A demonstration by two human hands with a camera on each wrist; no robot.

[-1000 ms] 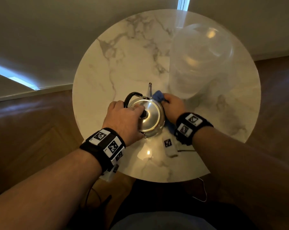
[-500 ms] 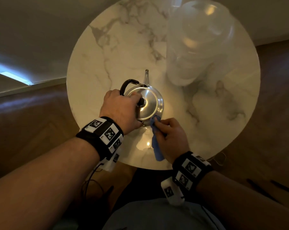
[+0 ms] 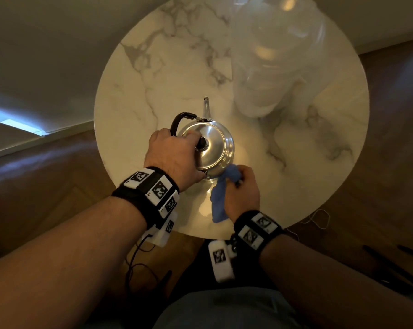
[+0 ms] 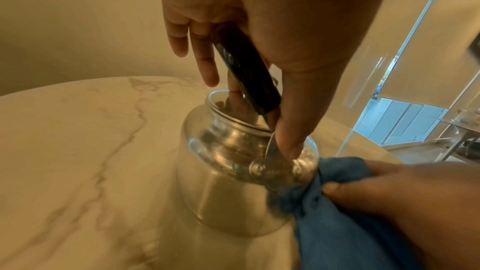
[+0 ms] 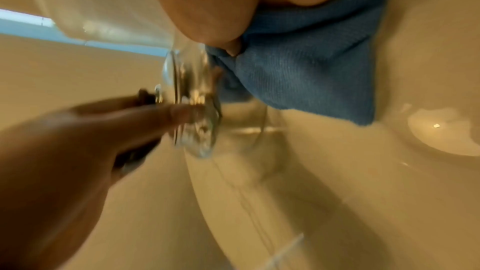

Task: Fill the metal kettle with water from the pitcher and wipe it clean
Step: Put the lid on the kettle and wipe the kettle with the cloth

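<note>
The shiny metal kettle stands on the round marble table, spout pointing away from me. My left hand reaches over it, and its thumb and fingers hold the black handle above the lid. My right hand grips a bunched blue cloth and presses it on the kettle's near lower side. In the left wrist view the cloth touches the kettle below the handle's rivet. A clear plastic pitcher stands behind and right of the kettle.
The table's near edge lies just under my wrists, with wooden floor around it. A thin white cable trails off the right side. A wall rises behind the table.
My right hand carried the cloth from the kettle's far right side round to its near side. The left hand stayed on the handle.
</note>
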